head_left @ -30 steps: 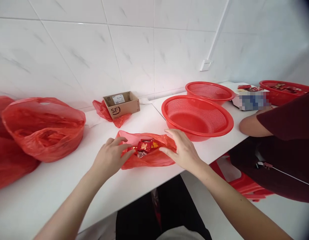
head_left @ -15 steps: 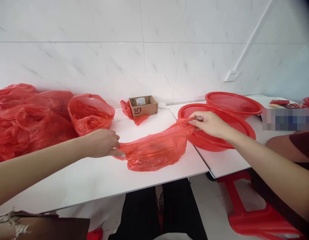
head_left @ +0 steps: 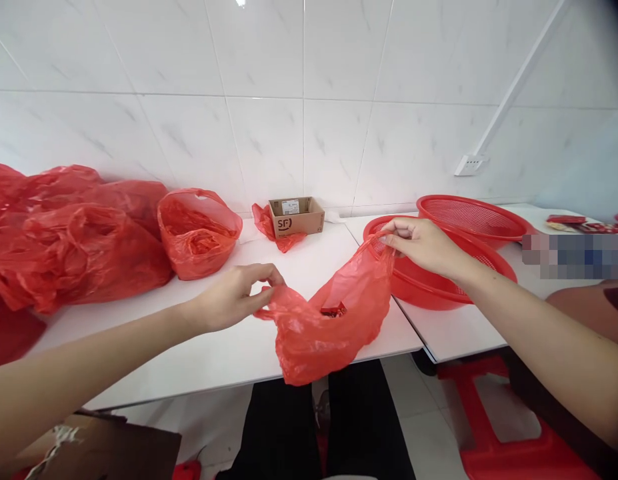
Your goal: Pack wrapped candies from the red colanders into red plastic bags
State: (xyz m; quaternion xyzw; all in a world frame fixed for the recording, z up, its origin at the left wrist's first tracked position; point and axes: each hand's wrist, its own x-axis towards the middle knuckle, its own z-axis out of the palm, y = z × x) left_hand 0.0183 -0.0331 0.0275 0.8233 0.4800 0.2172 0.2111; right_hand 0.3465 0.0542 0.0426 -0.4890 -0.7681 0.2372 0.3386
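A thin red plastic bag [head_left: 329,340] hangs between my hands at the front edge of the white table [head_left: 209,360]. My left hand [head_left: 239,297] pinches one handle between thumb and fingers. At the other handle, my right hand [head_left: 419,243] grips the plastic, in front of a red mesh basket [head_left: 439,293]. The bag's mouth gapes between the two handles. Inside shows a small dark red piece [head_left: 333,311], too little of it visible to name; the rest of the contents is hidden by the plastic.
Red bags [head_left: 79,253] are heaped at the left, with an upright red bag [head_left: 201,237] beside them. A small cardboard box [head_left: 297,220] stands near the wall. Another mesh basket [head_left: 473,217] is behind the first. Below right is a red stool [head_left: 519,433]; someone's arm [head_left: 579,300] is at far right.
The bag has gone from stretched closed to open at the mouth, showing something inside. Its bottom now hangs lower, past the table edge. My left hand has moved right and slightly up.
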